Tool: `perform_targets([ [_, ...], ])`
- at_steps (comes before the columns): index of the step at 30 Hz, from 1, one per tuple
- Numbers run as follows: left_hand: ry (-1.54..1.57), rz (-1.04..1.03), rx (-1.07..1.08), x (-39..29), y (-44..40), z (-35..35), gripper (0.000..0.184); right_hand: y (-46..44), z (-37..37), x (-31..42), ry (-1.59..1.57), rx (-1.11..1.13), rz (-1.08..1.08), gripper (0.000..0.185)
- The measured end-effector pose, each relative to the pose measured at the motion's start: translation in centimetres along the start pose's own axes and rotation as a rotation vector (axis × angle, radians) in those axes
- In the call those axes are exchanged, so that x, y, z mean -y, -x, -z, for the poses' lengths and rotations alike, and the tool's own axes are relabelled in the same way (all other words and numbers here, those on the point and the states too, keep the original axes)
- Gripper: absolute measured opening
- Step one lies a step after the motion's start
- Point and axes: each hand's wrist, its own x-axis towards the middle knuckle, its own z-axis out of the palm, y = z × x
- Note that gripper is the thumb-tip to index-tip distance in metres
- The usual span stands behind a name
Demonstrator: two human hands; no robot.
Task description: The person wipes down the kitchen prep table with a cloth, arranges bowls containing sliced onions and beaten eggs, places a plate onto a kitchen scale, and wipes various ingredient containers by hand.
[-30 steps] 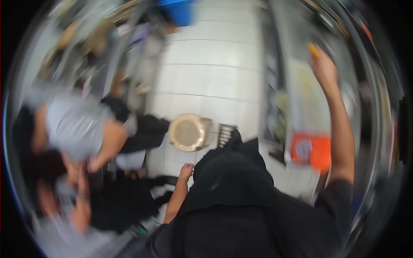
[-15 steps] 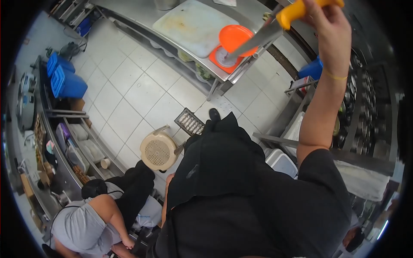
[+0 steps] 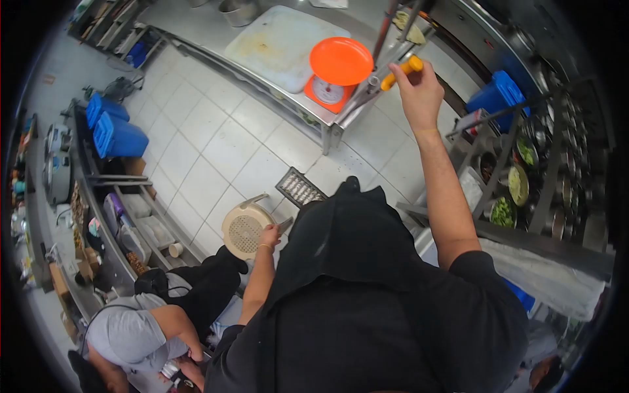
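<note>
My right hand [image 3: 421, 92] is closed round the yellow handle [image 3: 401, 73] of a knife, beside the corner of the steel table [image 3: 335, 128]; the blade is hard to make out against the metal there. Just left of it stands an orange scale [image 3: 327, 93] with a round orange plate [image 3: 341, 61] on top. My left hand [image 3: 269, 237] hangs low over the edge of a beige plastic stool [image 3: 244, 234], fingers curled in; whether they hold anything is too small to tell. A white cutting board [image 3: 282, 46] lies on the table left of the scale.
A co-worker in a grey shirt [image 3: 124, 334] is at the lower left. Blue bins [image 3: 120, 135] stand at the left, another blue bin [image 3: 496, 98] at the right. Bowls with greens [image 3: 503, 211] fill the right-hand rack. A dark grate [image 3: 299, 187] lies on the floor.
My right hand has come down and left with the knife, from high at the right to the table corner. My left hand has come into fuller view by the stool.
</note>
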Motion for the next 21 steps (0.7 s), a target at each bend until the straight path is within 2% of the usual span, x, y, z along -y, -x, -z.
perform_targets([
  [1,-0.073,-0.015,-0.017,-0.4,0.3,-0.5,0.030,0.5,-0.5,-0.6,-0.001,0.004,0.018,0.035],
  [3,-0.003,0.020,-0.081,-0.1,0.5,-1.6,0.030,1.0,-1.4,-1.9,-0.017,0.012,0.074,0.036],
  [5,-0.027,0.044,-0.090,-0.2,1.6,-2.1,0.032,2.2,-2.0,-1.9,0.102,0.121,0.015,0.037],
  [9,-0.150,0.015,-0.165,5.0,-0.2,-2.2,0.037,6.0,-6.5,-6.4,0.231,0.230,0.196,0.036],
  [11,-0.111,0.101,-0.117,5.8,0.5,-2.0,0.039,7.6,-8.0,-7.4,0.336,0.396,0.168,0.036],
  [17,0.082,0.216,-0.047,9.9,0.9,-2.4,0.033,10.3,-11.3,-11.2,0.588,0.612,0.041,0.035],
  [20,0.164,0.188,-0.130,11.7,1.7,-3.0,0.036,10.8,-9.9,-13.8,0.715,0.933,-0.100,0.038],
  [21,0.159,0.208,-0.070,11.8,2.1,-2.8,0.037,11.4,-9.2,-14.8,0.746,1.028,-0.118,0.039],
])
